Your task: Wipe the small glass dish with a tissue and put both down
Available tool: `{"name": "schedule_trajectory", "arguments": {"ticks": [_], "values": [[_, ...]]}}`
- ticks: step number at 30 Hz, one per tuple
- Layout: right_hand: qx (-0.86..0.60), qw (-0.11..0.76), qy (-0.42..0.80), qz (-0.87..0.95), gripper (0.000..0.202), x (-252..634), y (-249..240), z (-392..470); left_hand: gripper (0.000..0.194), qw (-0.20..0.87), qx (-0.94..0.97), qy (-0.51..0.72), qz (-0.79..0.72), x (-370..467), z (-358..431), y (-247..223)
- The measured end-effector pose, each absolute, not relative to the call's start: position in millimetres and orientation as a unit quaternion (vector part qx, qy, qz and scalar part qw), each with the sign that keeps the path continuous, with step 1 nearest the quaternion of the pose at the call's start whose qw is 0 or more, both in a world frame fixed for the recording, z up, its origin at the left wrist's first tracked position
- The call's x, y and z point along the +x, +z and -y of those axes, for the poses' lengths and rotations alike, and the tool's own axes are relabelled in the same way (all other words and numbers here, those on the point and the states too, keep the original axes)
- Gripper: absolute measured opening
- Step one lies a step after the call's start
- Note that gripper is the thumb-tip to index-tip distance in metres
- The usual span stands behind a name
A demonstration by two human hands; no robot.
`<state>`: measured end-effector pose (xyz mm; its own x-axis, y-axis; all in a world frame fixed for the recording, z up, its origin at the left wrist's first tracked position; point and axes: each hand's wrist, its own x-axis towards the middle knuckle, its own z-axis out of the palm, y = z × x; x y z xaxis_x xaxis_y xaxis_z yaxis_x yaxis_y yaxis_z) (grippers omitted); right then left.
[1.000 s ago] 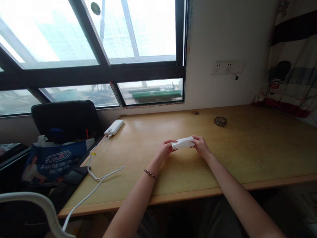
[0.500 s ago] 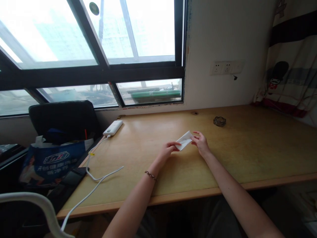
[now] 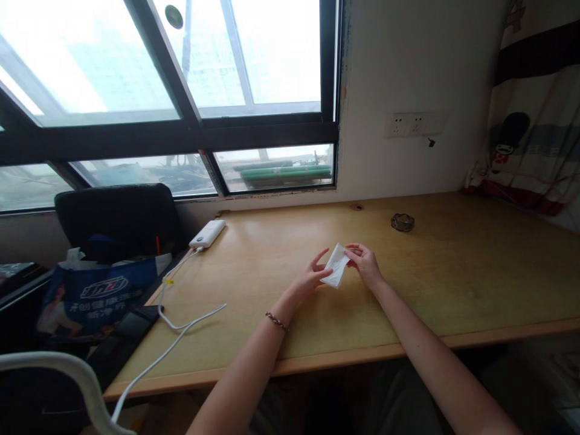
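A small folded white tissue (image 3: 335, 266) is held above the wooden table (image 3: 254, 260), near its middle. My left hand (image 3: 309, 278) pinches the tissue's lower left side between thumb and a finger, while its index finger points up and away. At the upper right corner of the tissue, my right hand (image 3: 364, 263) grips it with thumb and fingers. A braided bracelet (image 3: 277, 321) is around my left wrist.
A dark round glass-like dish (image 3: 402, 222) sits at the table's back right. On the left edge lies a white power bank (image 3: 207, 234) with a white cable (image 3: 181, 331). A chair (image 3: 118, 211) with a blue bag (image 3: 99, 296) stands left.
The tissue has turned more upright and come slightly lower. My left index finger has lifted off it, and my right fingers have moved a little left.
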<state>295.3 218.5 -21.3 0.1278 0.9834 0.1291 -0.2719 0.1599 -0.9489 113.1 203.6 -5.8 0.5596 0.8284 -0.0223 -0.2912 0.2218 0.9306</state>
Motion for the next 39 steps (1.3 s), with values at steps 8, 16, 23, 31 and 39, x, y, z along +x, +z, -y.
{"name": "schedule_trajectory", "arguments": {"ticks": [8, 16, 23, 31, 39], "values": [[-0.392, 0.614, 0.536, 0.427, 0.045, 297, -15, -215, 0.052, 0.698, 0.481, 0.443, -0.292, 112, -209, -14], [-0.244, 0.407, 0.713, 0.517, 0.054, 285, 1, -193, 0.028, 0.632, 0.532, 0.460, -0.327, 112, -213, -24], [-0.269, 0.410, 0.688, 0.535, 0.051, 277, 3, -188, 0.031, 0.616, 0.612, 0.368, -0.332, 114, -207, -14], [-0.302, 0.495, 0.647, 0.495, 0.045, 287, -4, -201, 0.031, 0.637, 0.580, 0.360, -0.357, 114, -211, -18], [-0.348, 0.572, 0.611, 0.422, 0.047, 290, -7, -209, 0.024, 0.560, 0.610, 0.399, -0.394, 111, -216, -22]]}}
